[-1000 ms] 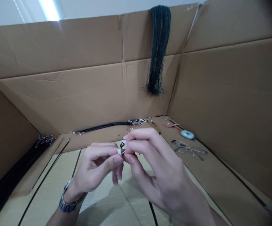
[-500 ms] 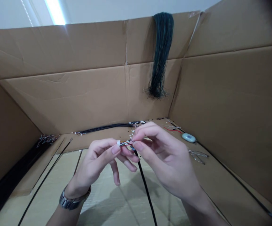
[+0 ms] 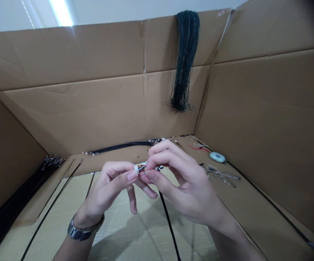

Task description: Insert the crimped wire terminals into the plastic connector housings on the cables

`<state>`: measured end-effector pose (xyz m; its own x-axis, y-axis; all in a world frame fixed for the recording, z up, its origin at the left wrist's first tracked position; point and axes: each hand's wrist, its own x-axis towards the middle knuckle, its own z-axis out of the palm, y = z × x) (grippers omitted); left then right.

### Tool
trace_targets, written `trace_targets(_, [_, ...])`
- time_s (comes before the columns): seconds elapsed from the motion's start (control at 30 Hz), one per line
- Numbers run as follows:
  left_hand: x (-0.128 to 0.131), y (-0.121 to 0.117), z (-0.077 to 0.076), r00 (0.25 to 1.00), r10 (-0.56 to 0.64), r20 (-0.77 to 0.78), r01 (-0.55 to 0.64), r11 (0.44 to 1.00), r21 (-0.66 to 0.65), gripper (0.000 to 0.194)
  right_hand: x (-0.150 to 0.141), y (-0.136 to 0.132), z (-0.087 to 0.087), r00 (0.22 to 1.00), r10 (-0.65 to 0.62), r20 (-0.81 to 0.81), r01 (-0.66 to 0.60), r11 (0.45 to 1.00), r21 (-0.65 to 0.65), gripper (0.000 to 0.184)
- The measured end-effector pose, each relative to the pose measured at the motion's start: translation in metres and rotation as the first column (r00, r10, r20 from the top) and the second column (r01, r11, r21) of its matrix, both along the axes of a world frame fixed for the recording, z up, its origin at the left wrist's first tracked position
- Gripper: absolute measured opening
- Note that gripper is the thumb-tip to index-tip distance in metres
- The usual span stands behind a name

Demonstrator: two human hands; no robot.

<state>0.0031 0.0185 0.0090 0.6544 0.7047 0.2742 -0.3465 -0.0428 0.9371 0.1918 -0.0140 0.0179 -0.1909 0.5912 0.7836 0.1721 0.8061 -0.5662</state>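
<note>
Between thumb and index finger, my left hand (image 3: 116, 185) pinches a small white connector (image 3: 136, 169). Its other fingers hang loosely apart below. Short coloured wires (image 3: 141, 168) run from the connector toward my right hand (image 3: 181, 181). The right thumb and fingertips are closed on these wires, close beside the connector; which single wire they grip is too small to tell. A black cable (image 3: 169, 221) comes down from under the right hand to the bottom of the view, its upper end hidden by the fingers.
Cardboard walls (image 3: 91, 98) surround the work surface. Dark green wires (image 3: 185, 61) hang over the back wall. Black cables (image 3: 118, 146) lie at the back, and a thick black bundle (image 3: 18, 199) at left. On the right are a pale rounded object (image 3: 217, 157), a red wire (image 3: 197, 148) and glasses (image 3: 224, 177).
My right hand has moved left, closer to the connector, and the wire span between the hands looks shorter. The left hand has barely moved and still pinches the connector.
</note>
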Motion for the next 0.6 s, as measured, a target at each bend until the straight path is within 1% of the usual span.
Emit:
trace_targets(0.17, [-0.003,0.001,-0.003,0.996,-0.085,-0.016,0.085,0.996,0.017,0.026,0.004,-0.013,0.004,0.980,-0.119,0.162,0.118,0.993,0.014,0.008])
trace_targets(0.27, [-0.003,0.000,-0.005,0.993,-0.117,-0.017,0.117,0.993,0.003,0.025,0.006,-0.021,0.007,0.964,-0.136,0.228,0.138,0.990,0.007,0.006])
trace_targets(0.37, [-0.002,-0.001,-0.006,0.993,-0.112,-0.034,0.113,0.994,0.008,0.025,0.006,-0.025,0.008,0.954,-0.158,0.255,0.167,0.986,-0.015,0.008])
trace_targets(0.5, [0.000,-0.002,-0.006,0.995,-0.080,-0.062,0.082,0.996,0.030,0.023,0.004,-0.028,0.009,0.926,-0.246,0.286,0.254,0.967,0.010,0.011])
trace_targets(0.6, [0.000,-0.002,-0.005,0.995,-0.060,-0.075,0.063,0.997,0.048,0.023,0.003,-0.029,0.010,0.909,-0.280,0.308,0.291,0.957,0.011,0.011])
